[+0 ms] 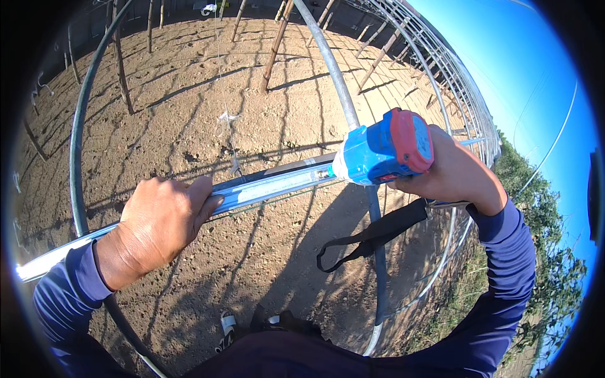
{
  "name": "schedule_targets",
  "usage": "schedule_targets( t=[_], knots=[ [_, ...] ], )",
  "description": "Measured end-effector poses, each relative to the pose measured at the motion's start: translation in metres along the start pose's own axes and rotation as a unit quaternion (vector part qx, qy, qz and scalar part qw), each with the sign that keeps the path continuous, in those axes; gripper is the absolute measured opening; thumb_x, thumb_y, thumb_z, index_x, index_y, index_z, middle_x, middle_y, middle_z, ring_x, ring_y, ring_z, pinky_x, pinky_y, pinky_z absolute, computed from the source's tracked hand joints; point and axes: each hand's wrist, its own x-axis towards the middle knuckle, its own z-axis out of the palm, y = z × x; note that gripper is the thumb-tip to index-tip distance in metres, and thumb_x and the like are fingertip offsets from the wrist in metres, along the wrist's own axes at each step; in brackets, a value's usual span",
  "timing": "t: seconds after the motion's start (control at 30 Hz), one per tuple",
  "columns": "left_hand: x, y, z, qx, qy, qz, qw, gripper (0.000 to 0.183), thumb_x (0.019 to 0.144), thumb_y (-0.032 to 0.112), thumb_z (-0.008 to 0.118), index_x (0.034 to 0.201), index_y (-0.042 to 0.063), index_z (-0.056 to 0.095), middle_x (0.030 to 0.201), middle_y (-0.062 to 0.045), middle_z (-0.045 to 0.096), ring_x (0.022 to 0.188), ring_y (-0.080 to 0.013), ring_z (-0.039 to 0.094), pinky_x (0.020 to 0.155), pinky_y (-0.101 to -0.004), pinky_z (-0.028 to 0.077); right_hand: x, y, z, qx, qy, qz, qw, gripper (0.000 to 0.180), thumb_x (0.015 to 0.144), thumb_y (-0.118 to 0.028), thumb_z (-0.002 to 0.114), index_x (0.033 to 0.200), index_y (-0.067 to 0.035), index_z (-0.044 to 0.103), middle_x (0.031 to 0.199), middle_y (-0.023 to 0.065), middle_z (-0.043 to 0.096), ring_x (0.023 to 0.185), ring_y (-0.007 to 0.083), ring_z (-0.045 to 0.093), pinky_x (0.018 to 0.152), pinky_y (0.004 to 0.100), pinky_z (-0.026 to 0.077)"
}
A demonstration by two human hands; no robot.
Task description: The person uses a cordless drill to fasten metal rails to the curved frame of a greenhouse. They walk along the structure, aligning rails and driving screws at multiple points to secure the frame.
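Note:
My right hand (446, 167) is wrapped around a blue and red cordless drill driver (378, 149). The driver's nose points left and down, and its bit meets a silvery metal channel rail (269, 188) close to where the rail crosses a curved steel hoop pipe (338, 78). Whether a screw sits under the bit is too small to tell. Left of the driver, my left hand (160, 212) grips the rail from above, thumb along its near side. A black wrist strap (368, 238) dangles below my right hand.
More hoop pipes (81, 123) arch on the left, with a row of them at upper right. Slanted wooden poles (279, 47) stand on the dry soil (189, 85). A thin wire (219, 61) hangs ahead. Leafy bushes (534, 222) grow along the right side.

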Motion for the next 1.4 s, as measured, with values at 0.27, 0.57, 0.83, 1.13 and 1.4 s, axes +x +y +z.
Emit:
schedule_targets(
  t=[0.27, 0.57, 0.83, 1.13, 1.4],
  knots=[
    [-0.001, 0.004, -0.001, -0.036, -0.003, -0.006, 0.999, 0.035, 0.105, 0.037, 0.065, 0.100, 0.003, 0.063, 0.077, -0.018, 0.067, 0.069, -0.0409, 0.069, 0.062, -0.0492, 0.055, -0.123, 0.032, 0.003, 0.157, 0.232, 0.213, 0.936, 0.028, 0.092, -0.015, 0.083, 0.116, -0.002, 0.075, 0.090, 0.0030, 0.073, 0.074, 0.0129, 0.065, 0.065, 0.0316, 0.053],
    [0.003, 0.050, -0.024, 0.027, 0.062, 0.097, 0.993, 0.056, 0.090, 0.043, 0.081, 0.122, 0.001, 0.063, 0.105, -0.015, 0.065, 0.099, -0.0354, 0.067, 0.085, -0.0471, 0.058, -0.311, 0.129, 0.210, 0.311, 0.310, 0.428, 0.790, 0.023, 0.090, -0.013, 0.087, 0.104, -0.004, 0.070, 0.079, 0.0002, 0.068, 0.068, 0.0119, 0.063, 0.066, 0.0304, 0.051],
    [0.059, 0.154, -0.007, -0.014, 0.052, 0.178, 0.983, 0.057, 0.090, 0.037, 0.082, 0.127, -0.002, 0.063, 0.116, -0.020, 0.064, 0.105, -0.0390, 0.064, 0.092, -0.0479, 0.056, -0.390, 0.149, 0.362, 0.212, 0.402, 0.429, 0.781, 0.049, 0.081, -0.018, 0.088, 0.121, 0.000, 0.066, 0.115, 0.0139, 0.072, 0.111, 0.0296, 0.071, 0.096, 0.0429, 0.056],
    [0.201, 0.225, 0.050, 0.022, 0.116, 0.051, 0.992, 0.059, 0.094, 0.050, 0.075, 0.115, -0.005, 0.068, 0.114, -0.028, 0.067, 0.110, -0.0432, 0.067, 0.097, -0.0495, 0.055, -0.407, 0.147, 0.398, 0.349, 0.406, 0.354, 0.766, 0.038, 0.083, -0.020, 0.084, 0.116, -0.005, 0.071, 0.111, 0.0123, 0.075, 0.105, 0.0284, 0.074, 0.091, 0.0415, 0.058],
    [0.238, 0.248, 0.090, 0.112, 0.120, -0.046, 0.985, 0.072, 0.097, 0.062, 0.066, 0.108, -0.010, 0.070, 0.103, -0.026, 0.067, 0.117, -0.0393, 0.060, 0.105, -0.0479, 0.048, -0.413, 0.167, 0.413, 0.405, 0.308, 0.327, 0.796, 0.040, 0.079, -0.021, 0.088, 0.107, -0.003, 0.067, 0.097, 0.0116, 0.071, 0.091, 0.0258, 0.073, 0.079, 0.0409, 0.058]
  ],
)
